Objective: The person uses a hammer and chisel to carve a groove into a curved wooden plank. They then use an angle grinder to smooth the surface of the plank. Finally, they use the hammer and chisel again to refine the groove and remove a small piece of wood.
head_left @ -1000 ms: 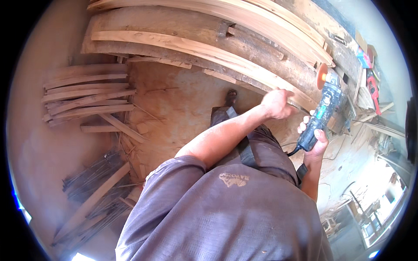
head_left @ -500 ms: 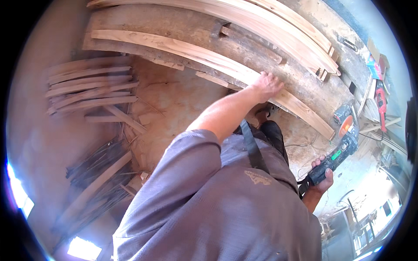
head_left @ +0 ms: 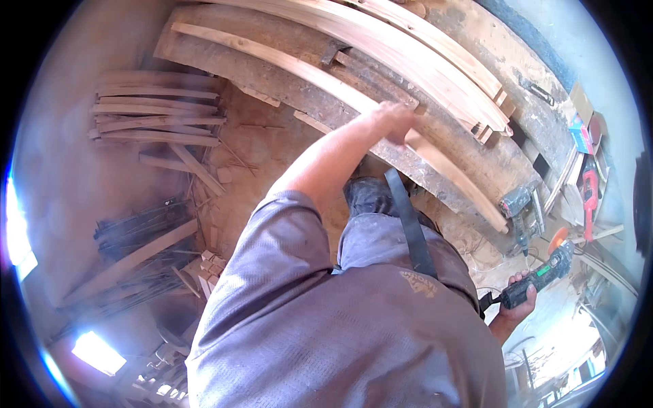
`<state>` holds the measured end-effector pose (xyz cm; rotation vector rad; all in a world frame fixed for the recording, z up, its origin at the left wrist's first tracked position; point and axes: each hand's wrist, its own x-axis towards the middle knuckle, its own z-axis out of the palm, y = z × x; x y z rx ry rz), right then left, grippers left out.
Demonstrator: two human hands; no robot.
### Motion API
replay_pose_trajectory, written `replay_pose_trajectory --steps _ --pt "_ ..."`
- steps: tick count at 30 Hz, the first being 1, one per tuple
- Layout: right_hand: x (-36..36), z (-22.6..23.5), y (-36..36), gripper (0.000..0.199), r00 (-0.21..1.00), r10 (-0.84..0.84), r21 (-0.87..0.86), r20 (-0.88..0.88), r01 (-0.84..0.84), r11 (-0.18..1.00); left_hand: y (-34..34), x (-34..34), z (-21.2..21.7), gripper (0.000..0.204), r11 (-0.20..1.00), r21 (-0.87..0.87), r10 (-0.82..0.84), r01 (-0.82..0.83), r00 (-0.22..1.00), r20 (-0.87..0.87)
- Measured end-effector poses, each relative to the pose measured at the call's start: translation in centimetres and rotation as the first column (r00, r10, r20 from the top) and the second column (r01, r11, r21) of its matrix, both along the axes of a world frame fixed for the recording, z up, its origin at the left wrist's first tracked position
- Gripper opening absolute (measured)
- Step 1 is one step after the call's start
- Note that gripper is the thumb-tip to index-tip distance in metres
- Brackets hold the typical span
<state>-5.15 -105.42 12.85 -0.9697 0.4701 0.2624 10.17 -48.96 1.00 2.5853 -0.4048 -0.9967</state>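
My left hand (head_left: 396, 117) reaches forward and rests on a long pale wooden board (head_left: 286, 64) that lies along the dusty workbench (head_left: 490, 160). Whether its fingers grip the board I cannot tell. My right hand (head_left: 518, 307) hangs low at the right, shut on the handle of a dark green angle grinder (head_left: 547, 270) with an orange disc, held away from the bench. A stack of longer planks (head_left: 422, 54) lies behind the board.
A pile of short wooden slats (head_left: 153, 119) lies on the dirt floor at left, with dark metal rods and a plank (head_left: 136, 251) below it. A second power tool (head_left: 522, 207) sits on the bench's near end. Red tools and boxes (head_left: 588, 160) are at far right.
My left hand has slid left along the board. My right hand has lowered the grinder away from the bench toward the lower right.
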Motion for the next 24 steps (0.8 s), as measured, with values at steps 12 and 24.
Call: replay_pose_trajectory --steps 12,24 --pt "2.1 -1.3 -1.2 0.052 0.996 0.024 -0.116 -0.091 -0.035 0.993 -1.3 -2.2 -0.1 0.038 0.980 -0.005 0.199 -0.200 0.978 -0.063" --pt "3.4 -1.7 -2.1 0.043 0.962 0.132 -0.303 -0.239 -0.203 0.931 -10.9 -11.8 -3.5 0.043 0.838 -0.408 0.546 -0.363 0.579 0.605"
